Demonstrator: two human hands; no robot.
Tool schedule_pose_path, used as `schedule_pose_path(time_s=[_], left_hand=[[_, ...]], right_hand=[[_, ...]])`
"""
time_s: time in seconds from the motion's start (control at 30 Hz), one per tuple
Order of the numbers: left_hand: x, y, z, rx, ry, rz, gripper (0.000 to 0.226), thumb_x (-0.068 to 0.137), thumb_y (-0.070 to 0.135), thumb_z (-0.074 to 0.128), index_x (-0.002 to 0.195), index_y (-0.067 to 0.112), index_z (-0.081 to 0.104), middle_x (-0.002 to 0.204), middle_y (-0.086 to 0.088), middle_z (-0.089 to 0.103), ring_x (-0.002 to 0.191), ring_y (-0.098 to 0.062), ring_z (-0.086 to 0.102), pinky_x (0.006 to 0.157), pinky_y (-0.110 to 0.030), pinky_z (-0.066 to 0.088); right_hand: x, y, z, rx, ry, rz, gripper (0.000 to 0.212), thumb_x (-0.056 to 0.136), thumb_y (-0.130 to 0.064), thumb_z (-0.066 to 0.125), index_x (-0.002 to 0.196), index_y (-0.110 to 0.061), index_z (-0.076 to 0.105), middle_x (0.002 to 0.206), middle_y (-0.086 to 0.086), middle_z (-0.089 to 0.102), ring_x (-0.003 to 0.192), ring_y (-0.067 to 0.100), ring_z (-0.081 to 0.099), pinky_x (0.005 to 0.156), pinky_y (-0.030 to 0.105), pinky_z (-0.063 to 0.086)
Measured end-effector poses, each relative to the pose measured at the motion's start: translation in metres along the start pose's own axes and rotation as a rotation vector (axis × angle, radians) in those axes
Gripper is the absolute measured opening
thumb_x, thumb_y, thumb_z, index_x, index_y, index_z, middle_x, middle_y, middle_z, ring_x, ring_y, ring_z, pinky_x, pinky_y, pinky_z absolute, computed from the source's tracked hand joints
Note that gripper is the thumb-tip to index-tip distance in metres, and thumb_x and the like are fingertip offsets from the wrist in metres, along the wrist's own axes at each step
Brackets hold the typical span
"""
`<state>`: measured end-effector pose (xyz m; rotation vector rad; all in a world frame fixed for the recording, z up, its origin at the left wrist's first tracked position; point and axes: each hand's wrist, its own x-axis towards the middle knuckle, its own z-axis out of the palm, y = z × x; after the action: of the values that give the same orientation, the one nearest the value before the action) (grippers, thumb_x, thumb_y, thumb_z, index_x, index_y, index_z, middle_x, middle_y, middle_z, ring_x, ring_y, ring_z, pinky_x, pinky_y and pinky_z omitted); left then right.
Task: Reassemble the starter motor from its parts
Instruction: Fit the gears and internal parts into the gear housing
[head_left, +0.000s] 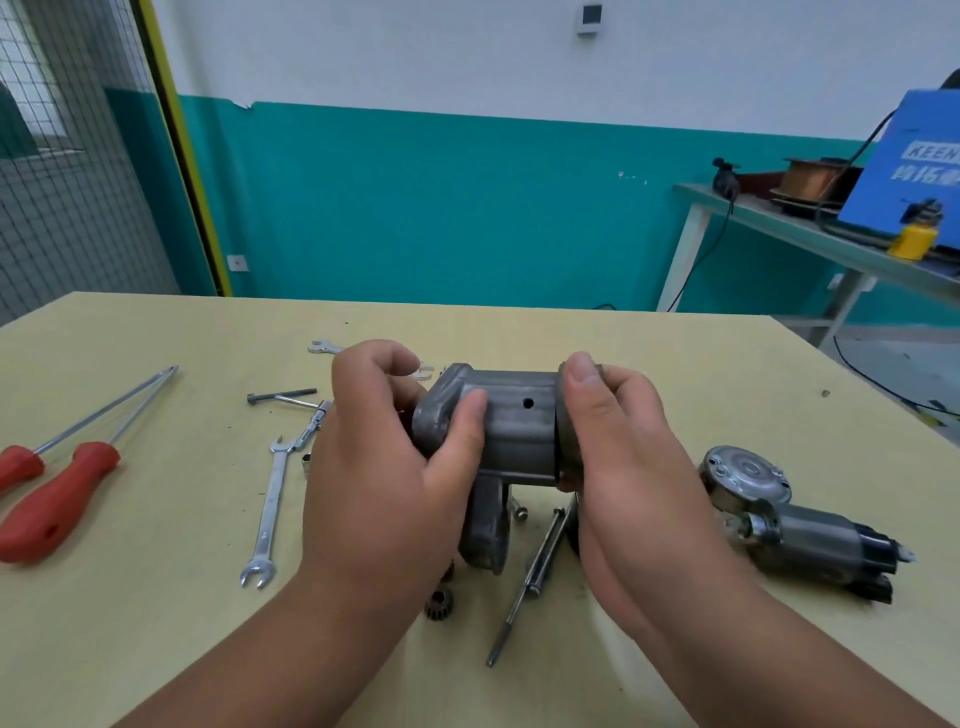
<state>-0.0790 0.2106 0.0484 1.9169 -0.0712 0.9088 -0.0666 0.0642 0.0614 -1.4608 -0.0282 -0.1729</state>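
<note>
i hold the starter housing (519, 431) over the surface (156, 623), left grip (395, 457) curled round its gear-end casting, right grip (618, 431) pinching the end cap (562, 441) against the body's end. i'd keep the cap square, turn it until the bolt holes line up, then press evenly.

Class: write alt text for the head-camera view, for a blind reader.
Both hands hold a grey starter motor housing over a table, the left hand gripping its cast end, the right hand pinching the end cap. Around it lie spanners, red-handled screwdrivers, a small gear and another motor part.
</note>
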Motion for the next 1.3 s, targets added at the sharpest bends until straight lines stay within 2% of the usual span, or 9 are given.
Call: schedule_pose_path(time_s=[0.13, 0.33, 0.57, 0.7, 0.8, 0.9, 1.0, 1.1, 1.3], left_hand=[[0.001, -0.001, 0.001, -0.041, 0.032, -0.007, 0.036, 0.086, 0.062, 0.058, 0.104, 0.046, 0.032, 0.096, 0.015, 0.057, 0.085, -0.014, 0.063, 0.066, -0.036, 0.052], [0.004, -0.004, -0.003, -0.001, 0.029, -0.018, 0.036, 0.086, 0.061, 0.058, 0.103, 0.043, 0.032, 0.094, 0.006, 0.057, 0.083, -0.014, 0.064, 0.066, -0.051, 0.057], [0.006, -0.001, -0.006, -0.073, -0.094, -0.014, 0.028, 0.084, 0.063, 0.052, 0.106, 0.047, 0.043, 0.095, 0.016, 0.059, 0.086, -0.011, 0.066, 0.063, -0.039, 0.059], [0.016, 0.001, -0.019, 0.004, -0.271, 0.093, 0.044, 0.084, 0.062, 0.053, 0.126, 0.051, 0.049, 0.123, 0.031, 0.052, 0.117, 0.003, 0.055, 0.085, -0.012, 0.047], [0.02, 0.007, -0.027, 0.191, -0.535, 0.219, 0.081, 0.076, 0.07, 0.055, 0.151, 0.063, 0.025, 0.143, 0.05, 0.025, 0.145, 0.014, 0.026, 0.11, -0.014, 0.031], [0.015, 0.014, -0.024, 0.287, -0.664, 0.32, 0.097, 0.072, 0.072, 0.053, 0.148, 0.078, -0.008, 0.138, 0.065, 0.008, 0.15, 0.017, 0.013, 0.124, -0.018, 0.018], [0.011, 0.017, -0.02, 0.211, -0.656, 0.287, 0.11, 0.067, 0.068, 0.055, 0.144, 0.079, -0.022, 0.138, 0.055, 0.028, 0.132, 0.022, 0.033, 0.108, -0.003, 0.031], [0.011, 0.014, -0.02, 0.154, -0.63, 0.293, 0.111, 0.068, 0.066, 0.057, 0.153, 0.074, -0.014, 0.135, 0.042, 0.042, 0.131, 0.01, 0.043, 0.102, -0.011, 0.043], [0.004, 0.007, -0.012, 0.12, -0.597, 0.243, 0.106, 0.067, 0.076, 0.06, 0.155, 0.071, 0.0, 0.137, 0.045, 0.036, 0.131, 0.013, 0.039, 0.095, -0.01, 0.041]], right_hand=[[-0.001, -0.001, -0.001, -0.02, -0.022, -0.002, 0.053, 0.067, -0.081, 0.062, 0.108, -0.048, 0.063, 0.114, -0.011, 0.069, 0.11, 0.011, 0.066, 0.105, 0.046, 0.051], [-0.009, 0.001, -0.001, -0.189, -0.203, 0.004, 0.087, 0.054, -0.074, 0.079, 0.133, -0.067, 0.041, 0.124, -0.025, 0.064, 0.112, -0.001, 0.066, 0.099, 0.032, 0.054], [-0.001, -0.009, -0.016, -0.34, -0.155, -0.212, 0.063, 0.061, -0.056, 0.084, 0.118, -0.054, 0.056, 0.108, -0.024, 0.067, 0.098, 0.002, 0.069, 0.084, 0.032, 0.063], [0.007, -0.022, -0.03, -0.519, -0.188, -0.334, 0.066, 0.062, -0.061, 0.081, 0.121, -0.057, 0.052, 0.115, -0.025, 0.058, 0.105, 0.003, 0.065, 0.087, 0.032, 0.061], [0.01, -0.029, -0.038, -0.679, -0.238, -0.444, 0.065, 0.063, -0.06, 0.08, 0.12, -0.057, 0.049, 0.118, -0.026, 0.053, 0.111, -0.003, 0.058, 0.093, 0.02, 0.051], [0.006, -0.035, -0.038, -0.903, -0.345, -0.565, 0.069, 0.065, -0.065, 0.072, 0.128, -0.057, 0.044, 0.114, -0.022, 0.048, 0.107, -0.003, 0.052, 0.087, 0.018, 0.048], [0.0, -0.038, -0.034, -0.98, -0.376, -0.598, 0.076, 0.065, -0.071, 0.065, 0.134, -0.057, 0.036, 0.115, -0.023, 0.047, 0.103, 0.001, 0.052, 0.084, 0.029, 0.053], [-0.004, -0.041, -0.034, -0.983, -0.378, -0.586, 0.081, 0.065, -0.076, 0.064, 0.135, -0.061, 0.026, 0.117, -0.03, 0.045, 0.107, -0.002, 0.051, 0.085, 0.025, 0.051], [-0.01, -0.039, -0.029, -0.941, -0.327, -0.567, 0.054, 0.081, -0.082, 0.042, 0.128, -0.063, 0.023, 0.122, -0.042, 0.044, 0.109, -0.009, 0.049, 0.071, 0.022, 0.042]])
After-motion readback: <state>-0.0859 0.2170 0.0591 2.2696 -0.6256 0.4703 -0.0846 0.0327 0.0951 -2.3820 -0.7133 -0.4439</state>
